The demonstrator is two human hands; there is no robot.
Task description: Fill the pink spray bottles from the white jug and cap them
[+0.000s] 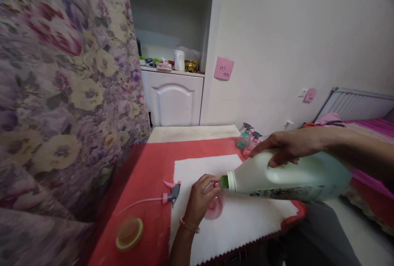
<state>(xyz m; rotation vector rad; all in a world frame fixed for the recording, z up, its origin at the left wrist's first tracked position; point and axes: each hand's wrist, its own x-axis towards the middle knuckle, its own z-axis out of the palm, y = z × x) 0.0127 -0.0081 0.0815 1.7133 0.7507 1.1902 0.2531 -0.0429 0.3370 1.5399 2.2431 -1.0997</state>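
My right hand (pixel 285 147) grips the handle of a large white jug (pixel 289 180), tipped on its side with its green spout (pixel 224 181) pointing left. My left hand (pixel 201 198) is wrapped round a small pink spray bottle (pixel 214 207) standing on a white cloth (pixel 234 221). The jug's spout sits right at the mouth of the pink bottle. A pink and grey spray head (pixel 171 193) with its thin tube lies on the red table cover (pixel 147 167) to the left. A green and orange cap (pixel 129 233) lies near the front left.
Two more spray bottles (pixel 248 138) stand at the far edge of the red cover. A flowered curtain (pixel 61 93) hangs at the left. A white cabinet (pixel 174 97) with items on top stands behind, and a bed (pixel 369 134) lies to the right.
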